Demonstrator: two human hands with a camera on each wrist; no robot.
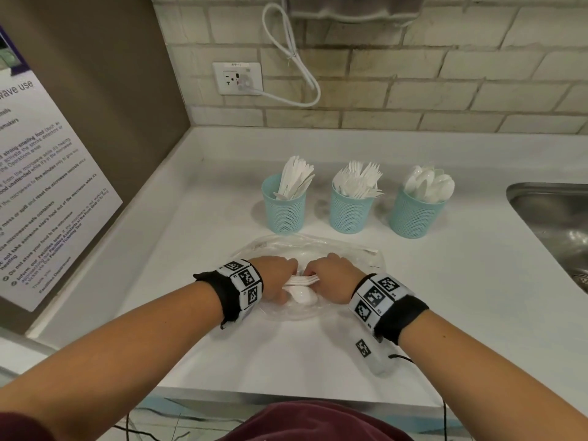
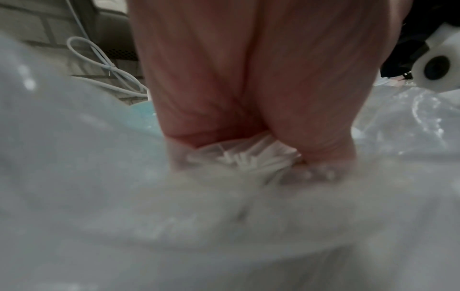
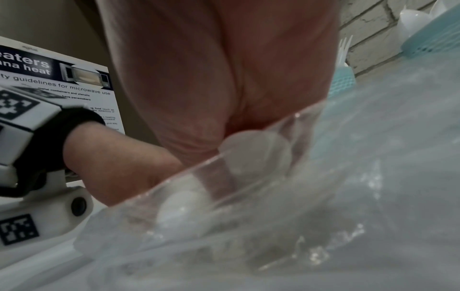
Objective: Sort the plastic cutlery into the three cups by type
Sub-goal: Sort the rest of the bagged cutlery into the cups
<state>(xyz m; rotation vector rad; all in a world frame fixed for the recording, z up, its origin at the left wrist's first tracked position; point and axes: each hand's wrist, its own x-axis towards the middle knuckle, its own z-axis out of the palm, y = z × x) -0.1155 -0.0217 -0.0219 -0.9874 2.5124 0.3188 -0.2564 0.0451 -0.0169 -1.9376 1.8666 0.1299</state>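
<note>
Cups hold knives [image 1: 294, 179], forks [image 1: 359, 179], spoons [image 1: 428, 183]; both hands' fingers clamped on bagged cutlery [image 1: 300, 280].

Head looks down; wrists close, sharing bag [image 1: 318, 246].

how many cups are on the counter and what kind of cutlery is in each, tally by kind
Cup of knives: 1
Cup of forks: 1
Cup of spoons: 1
Total: 3 teal mesh cups, standing in a row behind the clear bag. Single pieces are too crowded to count. The left hand and right hand grip a small bunch of cutlery over the bag.
</note>
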